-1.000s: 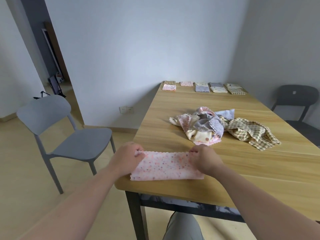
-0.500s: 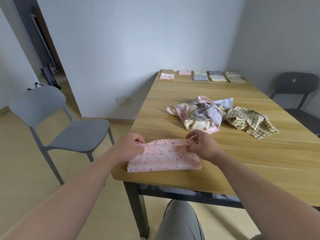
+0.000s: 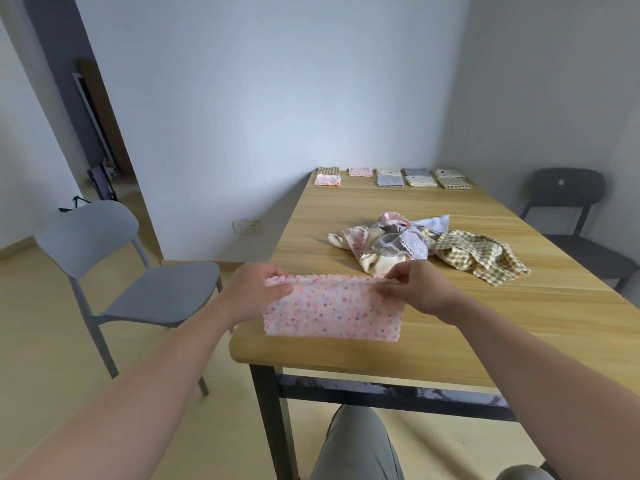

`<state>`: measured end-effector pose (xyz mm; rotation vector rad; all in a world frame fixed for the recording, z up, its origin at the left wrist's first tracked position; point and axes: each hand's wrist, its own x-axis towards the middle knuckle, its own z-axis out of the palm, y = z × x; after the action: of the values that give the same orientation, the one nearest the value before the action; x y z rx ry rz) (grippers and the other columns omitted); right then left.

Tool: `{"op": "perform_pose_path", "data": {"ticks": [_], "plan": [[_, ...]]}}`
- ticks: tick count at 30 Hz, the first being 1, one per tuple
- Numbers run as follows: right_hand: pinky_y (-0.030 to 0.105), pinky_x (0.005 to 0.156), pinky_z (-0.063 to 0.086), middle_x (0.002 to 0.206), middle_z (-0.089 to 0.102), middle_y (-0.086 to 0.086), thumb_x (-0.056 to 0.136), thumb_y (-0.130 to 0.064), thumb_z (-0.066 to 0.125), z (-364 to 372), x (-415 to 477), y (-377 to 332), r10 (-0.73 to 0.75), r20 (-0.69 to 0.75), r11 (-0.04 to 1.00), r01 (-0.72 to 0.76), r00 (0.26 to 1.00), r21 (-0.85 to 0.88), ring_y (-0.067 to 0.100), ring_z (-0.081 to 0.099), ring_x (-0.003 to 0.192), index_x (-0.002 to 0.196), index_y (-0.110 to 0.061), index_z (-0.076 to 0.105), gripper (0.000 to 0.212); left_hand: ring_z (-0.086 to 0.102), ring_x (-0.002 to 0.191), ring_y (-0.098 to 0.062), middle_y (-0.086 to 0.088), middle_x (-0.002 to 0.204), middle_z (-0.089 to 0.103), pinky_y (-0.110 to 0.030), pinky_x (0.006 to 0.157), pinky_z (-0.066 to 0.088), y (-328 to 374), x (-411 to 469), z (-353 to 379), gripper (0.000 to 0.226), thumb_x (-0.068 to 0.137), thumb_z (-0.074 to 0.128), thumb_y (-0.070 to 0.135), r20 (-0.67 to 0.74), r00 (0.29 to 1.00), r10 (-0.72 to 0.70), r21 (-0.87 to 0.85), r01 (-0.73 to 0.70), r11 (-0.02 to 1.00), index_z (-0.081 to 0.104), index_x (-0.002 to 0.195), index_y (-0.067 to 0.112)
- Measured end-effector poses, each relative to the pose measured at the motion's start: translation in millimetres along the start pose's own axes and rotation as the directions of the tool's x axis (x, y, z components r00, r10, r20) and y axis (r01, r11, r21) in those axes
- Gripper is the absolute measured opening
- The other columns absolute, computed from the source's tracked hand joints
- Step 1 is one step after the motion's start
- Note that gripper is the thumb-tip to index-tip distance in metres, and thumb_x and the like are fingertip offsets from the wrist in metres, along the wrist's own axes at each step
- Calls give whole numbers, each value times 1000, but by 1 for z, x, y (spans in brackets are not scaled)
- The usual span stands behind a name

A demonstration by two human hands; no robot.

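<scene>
A home dining room: wooden table [image 3: 433, 209], plastic chairs [image 3: 138, 282], wall sockets [image 3: 246, 227].

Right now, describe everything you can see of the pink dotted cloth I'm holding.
The pale pink, dotted fabric cloth with scalloped edges looks soft and thin, apparently folded into a wide rectangle. It hangs upright, top edge pulled taut: the left-hand grip pinches its upper left corner, the right-hand grip its upper right. It is over the near left corner of the light wooden table; whether its lower edge touches the top is unclear.
</scene>
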<state>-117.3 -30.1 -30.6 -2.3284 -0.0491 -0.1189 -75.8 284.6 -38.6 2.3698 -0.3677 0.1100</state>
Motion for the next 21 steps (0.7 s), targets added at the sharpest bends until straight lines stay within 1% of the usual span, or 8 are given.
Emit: {"op": "perform_pose_path", "data": {"ticks": [3,5,7,10,14,18,20,21], "plan": [[30,58,40,58,55,-8,86,-38,79,-10,-5,-2,-2,-5,1000,2,1000,4,12,46,57,70,-14,71,30,64,100,-15,7,104,71,-36,84,53,8,-6,-4,11,95,69,34,16,1000,23,-8,-22,1000,72,101,25],[31,59,39,53,50,-9,88,-38,77,-15,-7,-3,-6,-5,1000,6,1000,7,14,43,57,62,-19,67,34,65,94,-13,8,98,70,-30,73,51,12,-9,-7,6,96,67,34,25,999,28,-17,-28,999,69,94,29],[31,59,40,55,53,-7,90,-39,74,-18,-8,-5,-12,-12,1000,12,1000,-1,14,45,57,64,-22,69,32,66,91,-12,7,94,70,-26,68,48,15,-12,-7,9,97,66,34,31,999,29,-42,-28,999,68,90,28],[29,61,43,64,62,-2,93,-37,72,-20,-8,-8,-12,-26,1000,12,1000,-4,13,50,60,74,-26,74,22,66,88,-14,4,93,71,-29,70,51,17,-14,-5,17,97,64,37,42,999,22,-45,-20,999,70,93,22],[28,64,47,79,71,1,93,-28,73,-22,-6,-9,-24,-53,1000,24,998,6,12,57,69,90,-23,76,6,68,85,-20,-3,87,73,-36,74,53,17,-13,-1,26,96,64,40,48,998,28,-59,-25,998,74,88,17],[27,63,44,76,65,-7,93,-26,72,-24,-6,-6,-27,-80,999,29,996,20,11,55,69,91,-19,75,8,69,89,-5,12,93,76,-35,84,58,13,-9,-1,3,88,78,29,66,997,47,-99,-40,994,78,90,31],[27,63,43,76,66,-8,94,-24,72,-27,-7,-3,-24,-95,999,26,995,24,12,54,70,91,-18,75,8,69,89,-4,14,94,75,-33,84,57,13,-7,-1,17,86,80,19,69,996,50,-76,-45,996,77,94,32],[26,63,43,78,67,-8,94,-23,71,-28,-7,-3,-21,-102,999,24,995,23,11,55,70,91,-19,75,6,69,85,-5,14,90,75,-31,80,56,13,-7,-1,19,85,81,16,54,998,43,-73,-39,997,76,94,33]]}}
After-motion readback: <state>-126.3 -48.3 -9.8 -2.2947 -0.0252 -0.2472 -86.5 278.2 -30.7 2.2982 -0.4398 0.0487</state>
